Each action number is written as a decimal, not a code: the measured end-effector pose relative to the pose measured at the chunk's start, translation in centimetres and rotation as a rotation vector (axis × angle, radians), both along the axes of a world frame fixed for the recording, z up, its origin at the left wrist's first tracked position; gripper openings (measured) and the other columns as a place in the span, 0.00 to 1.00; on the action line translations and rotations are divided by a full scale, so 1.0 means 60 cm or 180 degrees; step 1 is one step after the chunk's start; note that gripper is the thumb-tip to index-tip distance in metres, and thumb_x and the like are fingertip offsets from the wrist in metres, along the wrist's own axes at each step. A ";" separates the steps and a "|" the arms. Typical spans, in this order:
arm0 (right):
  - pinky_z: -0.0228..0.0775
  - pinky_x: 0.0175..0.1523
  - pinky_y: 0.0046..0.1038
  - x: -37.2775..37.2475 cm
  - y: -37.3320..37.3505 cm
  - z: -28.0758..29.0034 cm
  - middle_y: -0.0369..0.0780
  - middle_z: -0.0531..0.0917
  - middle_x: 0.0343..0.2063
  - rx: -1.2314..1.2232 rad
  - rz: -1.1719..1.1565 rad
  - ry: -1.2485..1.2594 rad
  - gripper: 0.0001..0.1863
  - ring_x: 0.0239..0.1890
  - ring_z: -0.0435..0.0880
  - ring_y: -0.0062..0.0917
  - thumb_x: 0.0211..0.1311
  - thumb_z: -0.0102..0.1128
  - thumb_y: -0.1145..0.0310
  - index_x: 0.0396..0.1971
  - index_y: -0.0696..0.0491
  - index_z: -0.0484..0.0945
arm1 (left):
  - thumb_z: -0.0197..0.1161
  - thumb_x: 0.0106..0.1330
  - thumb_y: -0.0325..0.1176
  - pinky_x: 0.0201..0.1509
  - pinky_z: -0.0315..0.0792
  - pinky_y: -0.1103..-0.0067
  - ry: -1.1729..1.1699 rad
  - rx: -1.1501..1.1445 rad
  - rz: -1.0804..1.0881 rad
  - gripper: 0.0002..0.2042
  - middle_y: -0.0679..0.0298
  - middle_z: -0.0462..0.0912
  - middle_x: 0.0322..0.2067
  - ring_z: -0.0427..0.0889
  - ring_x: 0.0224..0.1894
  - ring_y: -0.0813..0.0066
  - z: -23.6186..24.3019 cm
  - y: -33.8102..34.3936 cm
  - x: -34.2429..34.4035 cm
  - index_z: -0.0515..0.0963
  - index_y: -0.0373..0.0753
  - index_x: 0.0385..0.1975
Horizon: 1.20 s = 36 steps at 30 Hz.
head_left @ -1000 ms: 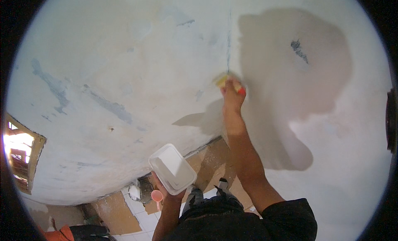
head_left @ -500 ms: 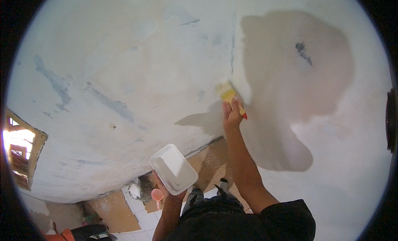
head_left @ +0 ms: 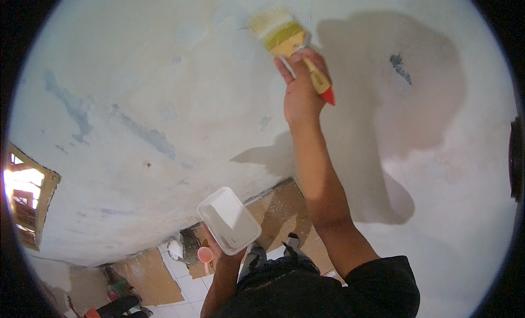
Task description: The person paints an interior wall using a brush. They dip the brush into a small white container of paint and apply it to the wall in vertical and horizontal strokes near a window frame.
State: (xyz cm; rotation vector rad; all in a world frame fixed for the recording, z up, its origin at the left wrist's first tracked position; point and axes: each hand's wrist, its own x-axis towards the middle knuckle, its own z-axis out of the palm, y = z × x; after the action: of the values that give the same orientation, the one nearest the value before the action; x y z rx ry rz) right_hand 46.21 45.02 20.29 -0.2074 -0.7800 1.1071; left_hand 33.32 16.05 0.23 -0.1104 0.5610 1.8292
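Observation:
My right hand is raised against the pale, patchy wall, gripping a wide paintbrush by its wooden, red-tipped handle, with the pale bristles up near the crack in the corner. A white rectangular plastic tub rests in my left hand low in front of me, its fingers around the left side; white material shows inside. Shadows of my head and arm fall on the wall to the right.
At the lower left, a pink scoop and a dark bucket sit near the wall. Cardboard covers parts of the tiled floor. A window is on the left; another person's dark-clothed legs show at the bottom-left edge.
My right hand and the brush first dropped a little, then swept up and leftward, higher on the wall. My left hand with the tub stayed about where it was.

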 end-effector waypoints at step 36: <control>0.75 0.51 0.28 -0.089 -0.048 -0.175 0.43 0.82 0.42 0.0161 -0.1790 -0.1733 0.05 0.44 0.82 0.29 0.63 0.59 0.78 0.38 0.59 0.80 | 0.44 0.64 0.71 0.61 0.69 0.55 0.0034 0.0142 0.0218 0.38 0.63 0.70 0.62 0.72 0.61 0.57 -0.038 -0.047 -0.014 0.62 0.54 0.68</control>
State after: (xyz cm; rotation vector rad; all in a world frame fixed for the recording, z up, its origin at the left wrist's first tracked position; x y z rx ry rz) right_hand 40.89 42.15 9.80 -0.6607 -1.1413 0.4915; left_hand 32.49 13.24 -2.06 -0.0906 0.5293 1.9087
